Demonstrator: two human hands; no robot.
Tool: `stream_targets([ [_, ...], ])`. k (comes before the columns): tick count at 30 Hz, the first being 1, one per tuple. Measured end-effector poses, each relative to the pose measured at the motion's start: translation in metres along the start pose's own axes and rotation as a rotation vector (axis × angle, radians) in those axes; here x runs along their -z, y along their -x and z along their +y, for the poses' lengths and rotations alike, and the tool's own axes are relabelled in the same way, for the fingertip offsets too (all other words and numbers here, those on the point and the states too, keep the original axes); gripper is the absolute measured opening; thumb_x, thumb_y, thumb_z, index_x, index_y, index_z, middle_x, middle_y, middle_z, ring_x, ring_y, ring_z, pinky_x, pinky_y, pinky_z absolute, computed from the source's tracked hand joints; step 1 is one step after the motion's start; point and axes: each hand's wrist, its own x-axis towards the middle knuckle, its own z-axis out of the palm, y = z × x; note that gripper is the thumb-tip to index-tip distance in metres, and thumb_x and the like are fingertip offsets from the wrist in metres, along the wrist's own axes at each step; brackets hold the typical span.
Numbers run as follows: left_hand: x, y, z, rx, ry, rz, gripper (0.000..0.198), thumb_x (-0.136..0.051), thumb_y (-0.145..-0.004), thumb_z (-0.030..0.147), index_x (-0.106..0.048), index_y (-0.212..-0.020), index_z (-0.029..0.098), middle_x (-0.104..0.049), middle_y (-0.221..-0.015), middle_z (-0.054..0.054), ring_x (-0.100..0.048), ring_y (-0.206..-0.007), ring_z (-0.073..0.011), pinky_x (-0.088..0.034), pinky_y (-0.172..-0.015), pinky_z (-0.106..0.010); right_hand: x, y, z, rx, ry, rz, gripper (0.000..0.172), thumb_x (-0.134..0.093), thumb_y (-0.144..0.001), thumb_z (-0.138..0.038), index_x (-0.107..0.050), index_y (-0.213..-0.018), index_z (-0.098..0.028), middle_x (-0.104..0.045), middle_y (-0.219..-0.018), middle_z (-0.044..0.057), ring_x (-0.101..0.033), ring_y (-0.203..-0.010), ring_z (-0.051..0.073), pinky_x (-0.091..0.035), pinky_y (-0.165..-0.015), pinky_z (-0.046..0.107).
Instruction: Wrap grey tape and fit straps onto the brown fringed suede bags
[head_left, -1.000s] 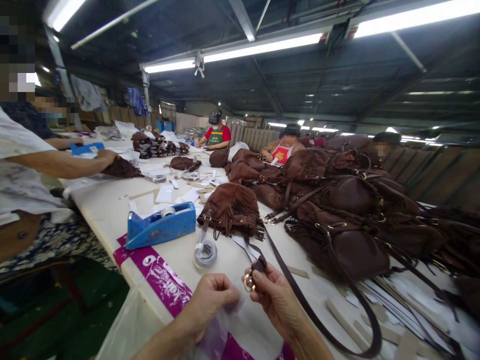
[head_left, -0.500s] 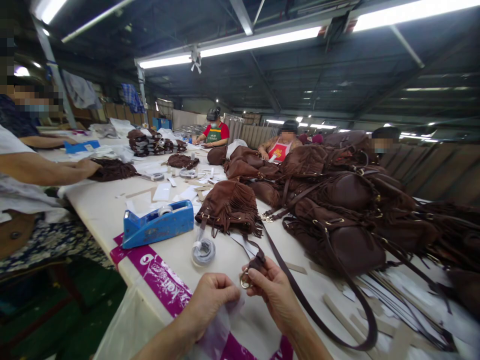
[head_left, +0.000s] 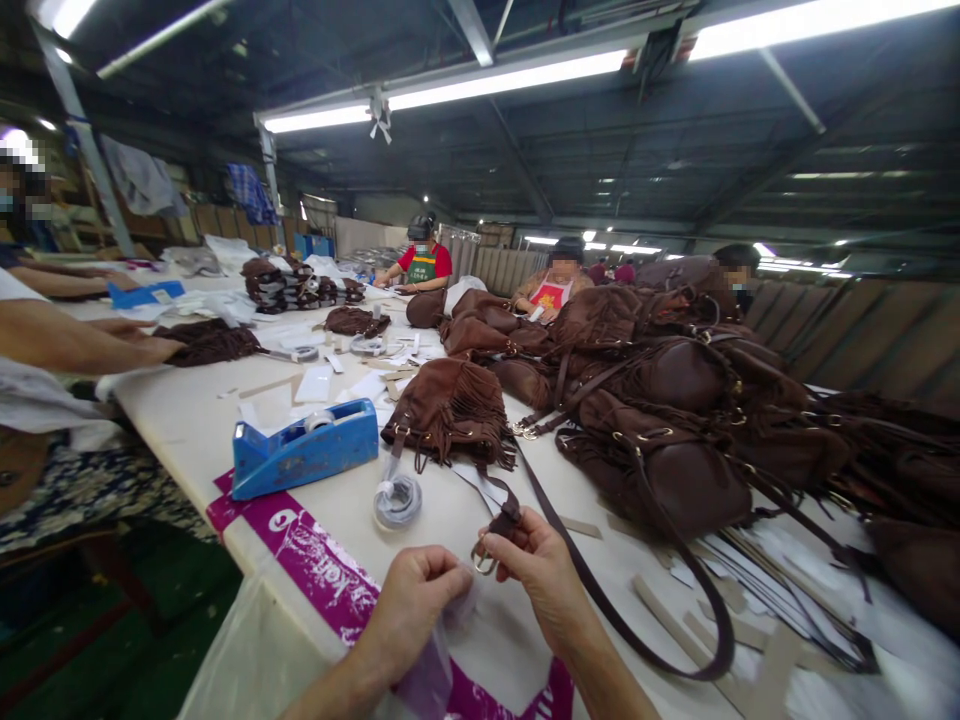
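Between the fingers of my right hand [head_left: 534, 575] is the end of a dark brown strap [head_left: 507, 515] with a metal ring [head_left: 484, 558]. My left hand [head_left: 420, 600], just left of the ring, pinches a thin translucent plastic piece [head_left: 459, 610] that hangs below its fingers. The strap runs up toward a brown fringed bag [head_left: 450, 405] lying beyond my hands. A wrapped grey strap coil [head_left: 397, 502] lies left of the bag's lower edge. Farther left stands a blue tape dispenser [head_left: 306, 450]. A long brown strap [head_left: 592, 590] curves past my right hand.
A large pile of brown bags [head_left: 675, 400] covers the right side of the white table [head_left: 180, 400]. Card strips [head_left: 675, 610] lie at the lower right. At the left, a person's arms [head_left: 90, 335] reach to a dark fringed bag [head_left: 210, 343]. Other people sit beyond the table.
The view has shifted slightly, so most things appear farther left. The metal ring has turned in my right hand's fingers. The person's hands at the left have moved on the dark bag.
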Motion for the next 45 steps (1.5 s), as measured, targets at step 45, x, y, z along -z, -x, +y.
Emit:
stream_targets([
  [45, -0.005, -0.003, 0.000, -0.035, -0.102, 0.012, 0.031, -0.066, -0.058, 0.040, -0.043, -0.055, 0.020, -0.042, -0.046, 0.006, -0.038, -0.044, -0.0092, -0.030, -0.045, -0.022, 0.004, -0.002, -0.001, -0.011, -0.133, 0.073, 0.031, -0.079, -0.067, -0.034, -0.059, -0.083, -0.016, -0.070, -0.073, 0.003, -0.059, -0.063, 0.013, -0.043, -0.052, 0.021],
])
